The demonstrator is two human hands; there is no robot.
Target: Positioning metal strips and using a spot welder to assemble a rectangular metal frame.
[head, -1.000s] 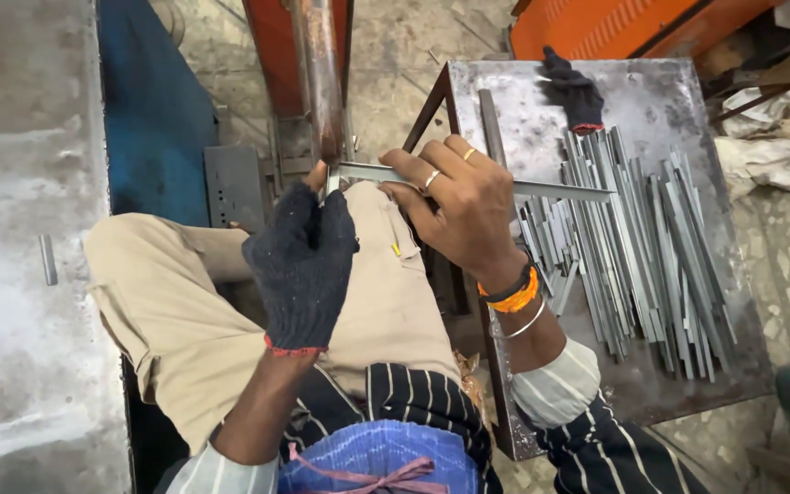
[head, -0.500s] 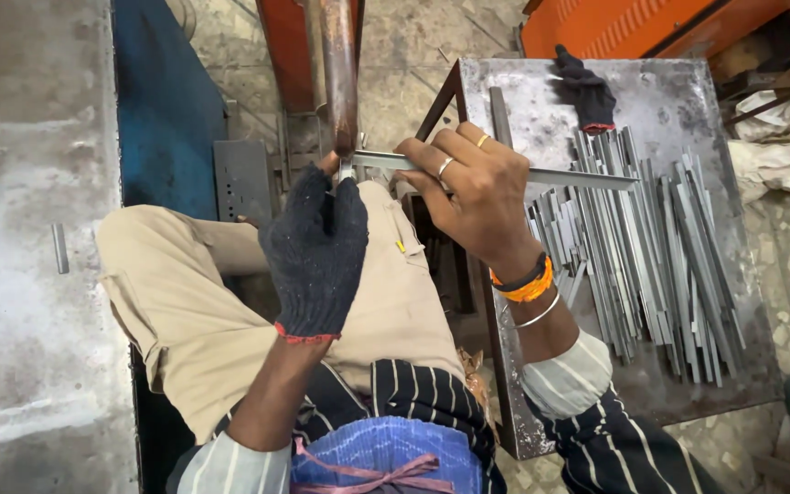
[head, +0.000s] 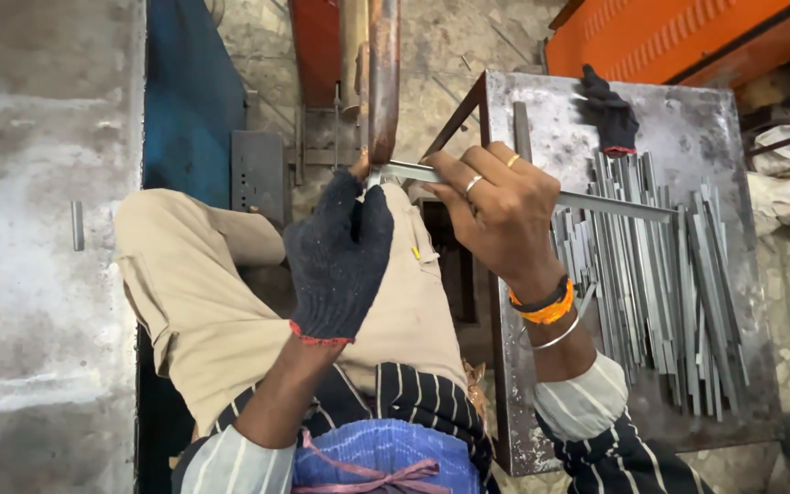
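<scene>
Since half a second ago little has shifted: both hands have stayed on the same strip, with the view only drifting slightly. On the grey slab at the far left, a short metal piece (head: 77, 225) lies near its right edge, and another at the slab's left edge is cut off by the frame. The left hand (head: 340, 256), in a dark knitted glove, is curled at the near end of the long metal strip (head: 596, 203); its fingertips are hidden behind the glove's back, so the exact grip cannot be made out. Just above it a rusty upright lever (head: 383, 82) runs out of the top of the picture, and where its foot meets the strip is masked by the glove. The right hand (head: 496, 206), bare and ringed, pinches the strip from above. The strip reaches right over the metal table (head: 688, 119), ending above the pile of cut strips (head: 660, 284). A spare dark glove (head: 607, 112) lies near the table's far edge.
</scene>
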